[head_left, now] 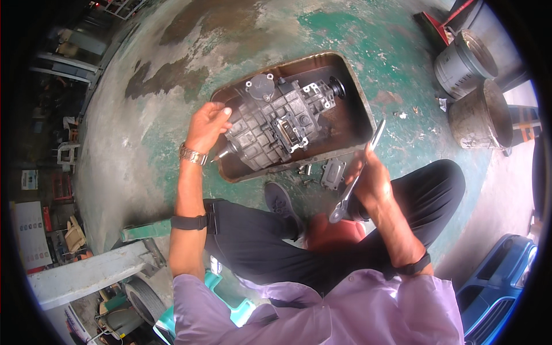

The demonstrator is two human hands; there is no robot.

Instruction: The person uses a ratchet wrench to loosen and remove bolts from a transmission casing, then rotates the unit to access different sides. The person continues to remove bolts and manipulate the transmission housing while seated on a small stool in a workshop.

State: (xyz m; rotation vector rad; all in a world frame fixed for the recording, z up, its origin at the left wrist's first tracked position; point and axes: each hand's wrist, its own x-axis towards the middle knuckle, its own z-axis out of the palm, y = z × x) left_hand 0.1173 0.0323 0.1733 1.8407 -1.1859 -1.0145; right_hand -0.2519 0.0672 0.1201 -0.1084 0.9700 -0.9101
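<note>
A grey ribbed metal gearbox [259,129] lies in a brown, oil-stained metal tray [359,95] on the floor. On its upper face is an opening [292,133] with inner parts showing, and a round black flange [338,87] sits at its right end. My left hand [208,127] is at the gearbox's left end, fingers loosely apart and slightly blurred, with nothing seen in it. In my right hand [372,178], beside the tray's near right corner, is a long silver wrench [357,172], held slantwise. A small grey cover plate [333,173] and several bolts [306,171] lie before the tray.
A red stool [330,231] stands between my legs. Two dirty buckets [476,118] are at the right, with small bits [403,115] on the floor near them. A blue vehicle front [497,287] is at lower right; a grey metal beam [95,273] reaches in at left.
</note>
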